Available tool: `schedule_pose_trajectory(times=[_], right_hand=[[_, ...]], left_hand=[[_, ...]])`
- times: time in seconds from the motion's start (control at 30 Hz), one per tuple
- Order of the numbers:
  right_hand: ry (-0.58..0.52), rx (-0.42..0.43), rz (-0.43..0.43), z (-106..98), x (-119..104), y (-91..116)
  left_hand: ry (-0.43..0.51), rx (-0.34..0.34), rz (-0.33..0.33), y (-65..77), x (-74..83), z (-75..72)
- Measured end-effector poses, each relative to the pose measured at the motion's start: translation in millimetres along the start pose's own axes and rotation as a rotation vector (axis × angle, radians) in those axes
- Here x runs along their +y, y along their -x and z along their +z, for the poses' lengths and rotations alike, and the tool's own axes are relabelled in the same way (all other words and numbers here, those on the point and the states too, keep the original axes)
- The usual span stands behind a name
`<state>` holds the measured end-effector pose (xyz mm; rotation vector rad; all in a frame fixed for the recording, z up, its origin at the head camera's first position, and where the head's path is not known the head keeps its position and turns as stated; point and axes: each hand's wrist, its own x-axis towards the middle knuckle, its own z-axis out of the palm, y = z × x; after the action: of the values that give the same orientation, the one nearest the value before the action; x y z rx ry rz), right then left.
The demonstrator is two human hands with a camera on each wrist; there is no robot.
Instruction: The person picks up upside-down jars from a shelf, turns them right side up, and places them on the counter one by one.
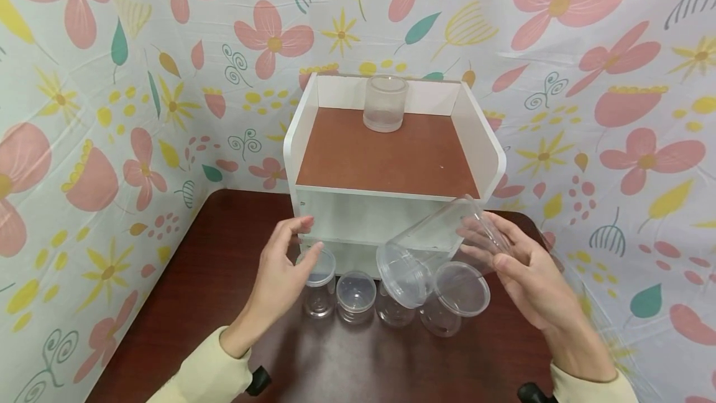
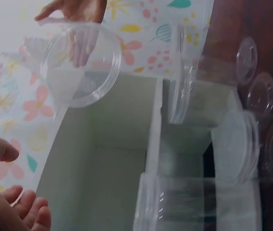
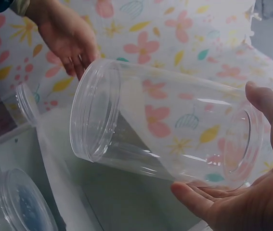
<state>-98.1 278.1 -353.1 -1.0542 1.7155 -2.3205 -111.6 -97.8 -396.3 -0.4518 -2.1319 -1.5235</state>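
A tall clear plastic jar (image 1: 427, 235) is held in the air, tilted, by my right hand (image 1: 531, 278). The right wrist view shows thumb and fingers on opposite sides of the base end of the jar (image 3: 160, 120), its lidded end pointing away from the palm. My left hand (image 1: 274, 282) hovers over the leftmost jar (image 1: 320, 297), thumb and fingers spread with nothing held; whether it touches that jar's lid cannot be told. In the right wrist view the left hand (image 3: 69, 43) appears behind the lidded end.
Several lidded clear jars, among them a short one (image 1: 356, 300) and a wide one (image 1: 461, 291), stand along the front of a white shelf unit (image 1: 296, 160). A frosted jar (image 1: 386, 104) sits on its brown top. Flowered cloth (image 1: 168, 79) surrounds the dark table (image 1: 358, 372).
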Motion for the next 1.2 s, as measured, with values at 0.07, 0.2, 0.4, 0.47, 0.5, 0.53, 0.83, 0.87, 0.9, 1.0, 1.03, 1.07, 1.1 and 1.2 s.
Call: schedule_pose_trajectory(times=[0.07, 0.2, 0.4, 0.47, 0.5, 0.53, 0.83, 0.87, 0.9, 1.0, 1.03, 1.07, 1.1, 1.2], right_hand=[[0.010, 0.012, 0.023, 1.8, 1.2, 1.5], [0.015, 0.039, 0.071, 6.2, 3.2, 3.5], [0.007, 0.051, 0.106, 10.1, 9.1, 4.0], [0.005, 0.062, 0.116, 11.5, 11.1, 3.1], [0.003, 0.063, 0.113, 12.3, 12.2, 2.2], [0.003, 0.067, 0.113, 13.3, 13.2, 1.3], [0.007, 0.038, 0.057, 21.5, 22.2, -3.9], [0.006, 0.043, 0.062, 22.1, 23.2, -3.8], [0.004, 0.048, 0.068, 22.6, 24.3, -3.8], [-0.003, 0.055, 0.083, 23.4, 27.5, -3.9], [-0.006, 0.058, 0.088, 23.6, 28.7, -3.9], [-0.010, 0.064, 0.096, 23.7, 29.9, -4.0], [-0.013, 0.066, 0.100, 24.1, 30.8, -4.2], [-0.023, 0.073, 0.110, 24.8, 33.9, -4.4]], left_hand=[[0.000, -0.054, -0.007, 4.5, 0.8, 3.4], [-0.033, -0.155, -0.019, 12.4, 3.5, 8.8], [-0.031, -0.300, -0.038, 21.0, 7.2, 15.0], [-0.004, -0.346, -0.045, 23.2, 7.4, 17.7], [0.010, -0.365, -0.054, 24.1, 7.5, 19.1], [0.024, -0.385, -0.068, 25.1, 7.6, 20.4], [0.107, -0.496, -0.176, 28.5, 8.8, 31.5], [0.115, -0.500, -0.180, 28.7, 8.7, 32.4], [0.120, -0.504, -0.189, 28.9, 8.3, 33.3], [0.129, -0.507, -0.219, 29.8, 7.8, 35.0], [0.132, -0.507, -0.227, 30.1, 7.6, 35.6], [0.134, -0.506, -0.234, 30.5, 7.5, 36.2], [0.135, -0.504, -0.243, 30.8, 7.4, 36.8], [0.134, -0.498, -0.263, 32.0, 7.5, 38.4]])
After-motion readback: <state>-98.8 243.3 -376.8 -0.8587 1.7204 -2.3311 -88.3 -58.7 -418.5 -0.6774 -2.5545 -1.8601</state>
